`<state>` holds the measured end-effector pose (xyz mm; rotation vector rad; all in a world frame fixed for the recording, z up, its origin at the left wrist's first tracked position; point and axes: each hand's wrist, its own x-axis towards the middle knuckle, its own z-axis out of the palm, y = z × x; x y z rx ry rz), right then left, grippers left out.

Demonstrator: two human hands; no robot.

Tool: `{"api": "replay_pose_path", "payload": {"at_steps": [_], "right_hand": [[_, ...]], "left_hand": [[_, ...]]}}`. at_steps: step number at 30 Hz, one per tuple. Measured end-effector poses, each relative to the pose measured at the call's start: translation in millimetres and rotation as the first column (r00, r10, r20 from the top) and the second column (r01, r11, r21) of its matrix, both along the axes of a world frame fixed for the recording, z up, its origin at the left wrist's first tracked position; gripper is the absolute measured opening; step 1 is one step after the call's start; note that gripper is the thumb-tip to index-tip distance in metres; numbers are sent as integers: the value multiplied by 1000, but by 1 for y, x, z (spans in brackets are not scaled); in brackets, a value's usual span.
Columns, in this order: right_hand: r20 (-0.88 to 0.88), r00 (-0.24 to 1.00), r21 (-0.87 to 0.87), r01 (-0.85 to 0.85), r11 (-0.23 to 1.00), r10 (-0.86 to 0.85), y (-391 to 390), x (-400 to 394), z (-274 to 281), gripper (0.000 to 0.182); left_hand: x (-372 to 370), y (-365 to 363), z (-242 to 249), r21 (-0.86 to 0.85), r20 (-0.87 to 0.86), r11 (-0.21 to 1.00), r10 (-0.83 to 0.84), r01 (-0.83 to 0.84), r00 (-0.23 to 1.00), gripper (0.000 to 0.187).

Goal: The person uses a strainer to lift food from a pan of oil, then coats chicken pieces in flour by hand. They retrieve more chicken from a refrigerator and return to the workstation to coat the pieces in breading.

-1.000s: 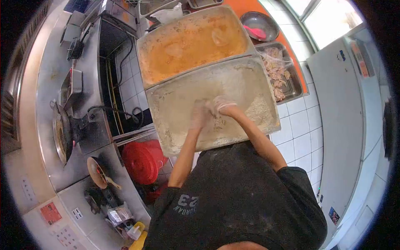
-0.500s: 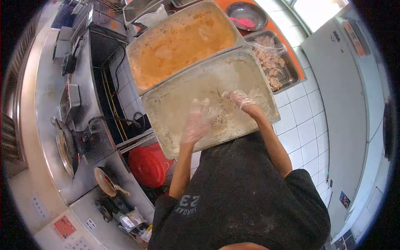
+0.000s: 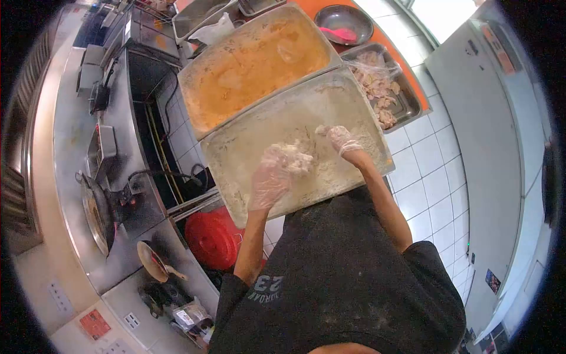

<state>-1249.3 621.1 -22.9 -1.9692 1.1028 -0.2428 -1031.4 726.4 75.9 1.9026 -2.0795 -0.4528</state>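
My left hand (image 3: 272, 177), in a clear plastic glove, is closed round a flour-coated piece (image 3: 299, 161) over the near metal tray (image 3: 236, 171). White flour (image 3: 367, 141) lies in that tray, mostly toward its right side. My right hand (image 3: 341, 140), gloved too, is bent down over the flour side of the tray. Its fingers are drawn together at a small pale lump (image 3: 321, 130), and I cannot make out what that lump is. The two hands are apart, with the left one nearer the tray's front edge.
Beyond lies a tray of orange powder (image 3: 253, 65). A smaller tray (image 3: 410, 106) of raw meat pieces (image 3: 377, 85) stands at the right, below a dark bowl (image 3: 344, 25) with a pink utensil (image 3: 339, 33). A red bin (image 3: 212, 236) and a wok (image 3: 97, 212) are at the left.
My left hand, blurred before, has closed round the floury piece and raised it a little. My right hand has barely shifted. The whole view has moved slightly.
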Motion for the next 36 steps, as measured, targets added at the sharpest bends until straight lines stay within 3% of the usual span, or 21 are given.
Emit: {"api": "replay_pose_path", "payload": {"at_steps": [2, 5, 7, 8, 10, 11, 13, 14, 16, 20, 22, 23, 25, 26, 27, 28, 30, 32, 34, 35, 36], "right_hand": [[-27, 997, -49, -72, 996, 71, -1, 5, 6, 32], [49, 995, -195, -80, 978, 91, 0, 24, 11, 24], [150, 987, -293, -14, 956, 60, 0, 31, 26, 18], [204, 979, -241, 34, 970, 16, 1, 32, 46, 19], [257, 966, -176, 81, 981, -34, 7, 31, 54, 20], [120, 993, -261, 17, 965, 15, 4, 29, 50, 20], [-34, 999, -308, -50, 950, 41, 9, 17, 40, 20], [-67, 995, -208, -87, 974, 74, 9, 11, 35, 22], [-87, 990, -116, -120, 986, 111, 5, 10, 23, 24], [-19, 996, -233, -93, 968, 91, 4, 24, 3, 22], [-31, 993, -247, -117, 962, 113, -4, 35, 0, 24], [-145, 959, -207, -271, 940, 245, -9, 43, -12, 25], [-250, 893, -160, -418, 894, 373, -5, 72, -52, 25], [-259, 869, -243, -480, 843, 421, 1, 97, -91, 24], [-277, 841, -323, -538, 779, 466, 2, 111, -108, 23], [-88, 910, -229, -414, 881, 405, 2, 101, -62, 22], [315, 932, 20, -193, 981, 177, 2, 79, 45, 21], [354, 929, 99, -149, 984, 105, -8, 62, 15, 20], [383, 923, 185, -121, 975, 42, -12, 47, 3, 20], [29, 987, 12, -160, 987, 160, -16, 42, 7, 20], [-337, 922, -144, -249, 958, 189, -19, 39, 10, 20]], "left_hand": [[-5, 5, -18, -143, 143, 983, -92, 112, 986, 34], [-5, 8, -111, 55, 154, 998, 26, -35, 988, 38], [1, -4, -164, 224, -164, 950, 257, -217, 952, 39], [0, -19, -147, 216, -170, 951, 259, -221, 951, 39], [3, -38, -84, 414, 104, 883, 197, -222, 975, 35], [8, -42, -74, 406, 104, 890, 178, -205, 978, 35], [10, -19, -61, 159, -149, 963, 243, -219, 958, 27], [6, -10, -47, 169, -149, 962, 240, -215, 959, 27], [5, -2, -19, -153, -190, 988, -12, -18, 982, 25], [14, 20, -2, -112, -220, 990, -109, 86, 969, 20], [32, 26, -17, 310, -233, 894, 403, -325, 885, 21], [31, 14, -18, 308, -231, 894, 403, -327, 885, 21], [28, -24, -23, 828, -85, 441, 709, -346, 700, 34], [18, -17, -45, 824, -90, 446, 712, -349, 697, 34], [6, -5, -90, 548, -323, 742, 613, -386, 720, 36], [5, 1, -131, 169, -496, 899, 432, -404, 753, 38], [40, 3, -186, 124, -531, 892, 429, -434, 730, 38], [68, 11, -180, 95, -565, 879, 434, -468, 702, 38], [91, 30, -127, 260, -524, 912, 409, -317, 747, 40], [132, 34, -163, 442, -753, 896, 350, 33, 557, 37], [171, 37, -199, 572, -820, 695, 497, 436, 283, 33]]}}
